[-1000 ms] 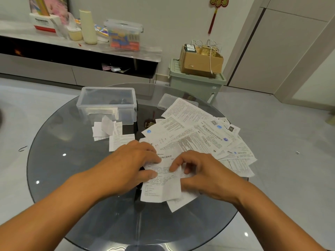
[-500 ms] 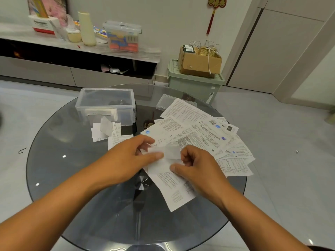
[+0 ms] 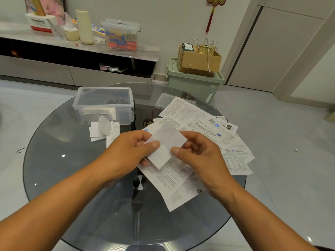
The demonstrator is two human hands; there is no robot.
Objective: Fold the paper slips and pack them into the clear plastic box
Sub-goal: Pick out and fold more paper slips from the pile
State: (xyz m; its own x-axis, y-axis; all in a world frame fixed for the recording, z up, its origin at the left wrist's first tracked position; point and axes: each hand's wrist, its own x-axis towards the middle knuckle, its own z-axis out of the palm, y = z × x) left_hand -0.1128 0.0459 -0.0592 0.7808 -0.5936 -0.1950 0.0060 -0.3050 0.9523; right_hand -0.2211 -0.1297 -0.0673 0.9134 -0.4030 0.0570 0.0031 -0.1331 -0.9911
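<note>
Right, head view, the only one we've got: both hands up over the glass table (image 3: 54,160), mid-fold. Left hand (image 3: 125,151) pinches the left edge of the folded slip (image 3: 164,147) w/ thumb on top and fingers curled under; right hand (image 3: 197,154) pinches the right side, thumb tip on the paper. The slip is lifted off the pile, blank side up, creased, so this one looks partly folded, prob. another fold to go.

Clear plastic box (image 3: 104,104) sits open at the far left of the table, well apart from the hands. A few white folded pieces show through its front wall, so some packing looks done. Small stack of folded slips (image 3: 101,128) lies just in front of the box, not yet in. The spread of unfolded slips (image 3: 204,127) to the right is big; most of the job's left, I'd say.
</note>
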